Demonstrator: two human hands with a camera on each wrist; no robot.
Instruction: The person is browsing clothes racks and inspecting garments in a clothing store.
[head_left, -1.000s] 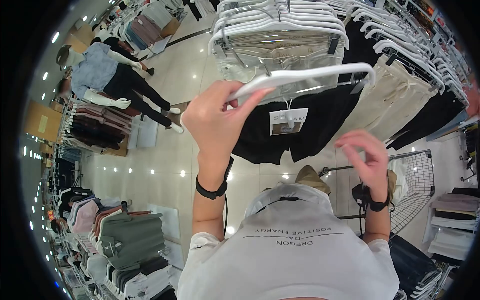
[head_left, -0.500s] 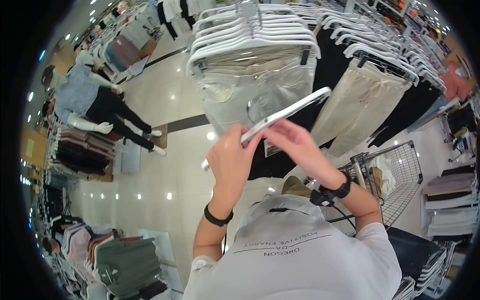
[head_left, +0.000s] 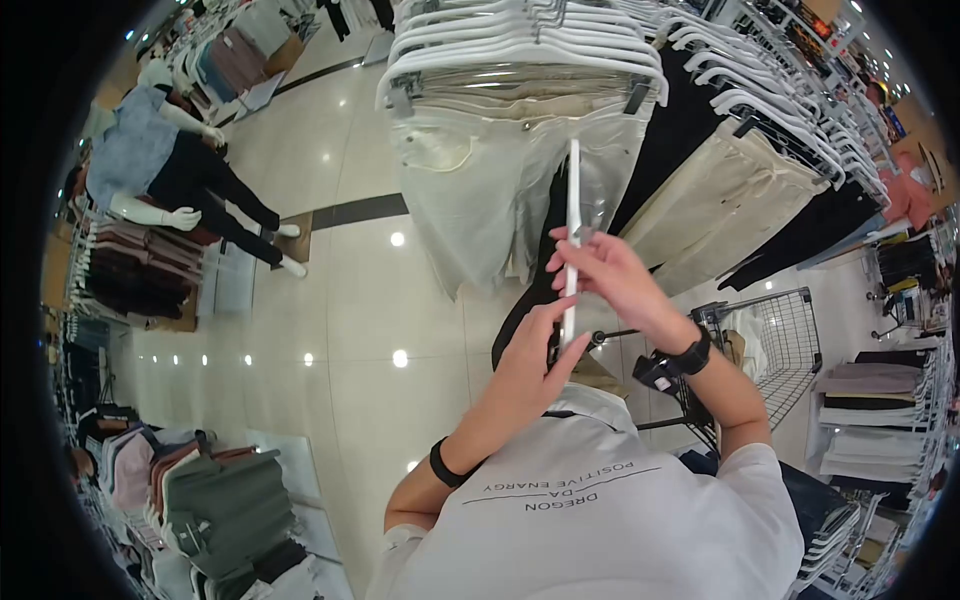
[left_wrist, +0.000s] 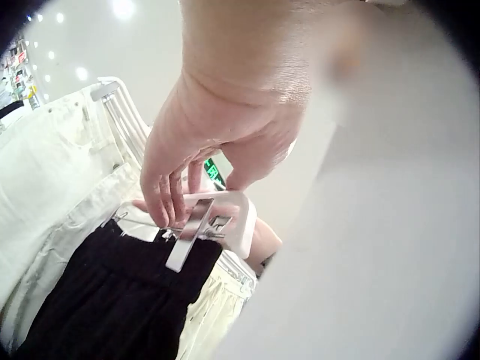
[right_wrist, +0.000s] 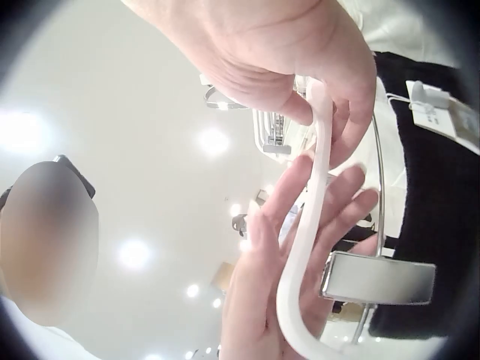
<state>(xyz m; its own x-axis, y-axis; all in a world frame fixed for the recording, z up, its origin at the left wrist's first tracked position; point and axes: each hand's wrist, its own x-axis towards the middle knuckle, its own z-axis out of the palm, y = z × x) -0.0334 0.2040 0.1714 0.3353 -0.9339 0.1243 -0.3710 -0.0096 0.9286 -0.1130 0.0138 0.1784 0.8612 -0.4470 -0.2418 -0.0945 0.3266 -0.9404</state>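
A white clip hanger (head_left: 573, 190) is held nearly end-on in front of my chest, a black garment (left_wrist: 112, 277) with a waistband clipped below it. My right hand (head_left: 610, 275) pinches its bar near the middle, thumb on one side and fingers on the other. My left hand (head_left: 530, 365) lies along the nearer end, thumb and loosely straight fingers either side of the bar. In the left wrist view its fingertips are right by a metal clip (left_wrist: 191, 236). A paper tag (right_wrist: 442, 116) hangs at the garment in the right wrist view.
Light trousers (head_left: 470, 180) on white hangers hang right ahead, and cream trousers (head_left: 740, 190) to their right. A wire shopping cart (head_left: 770, 340) stands at my right. On the left are a mannequin (head_left: 150, 160) and racks of folded-over clothes (head_left: 220, 510).
The hanger has turned from crosswise to nearly end-on and come down towards my chest. My right hand has come over from the right and now pinches the bar; the left has slid to its near end.
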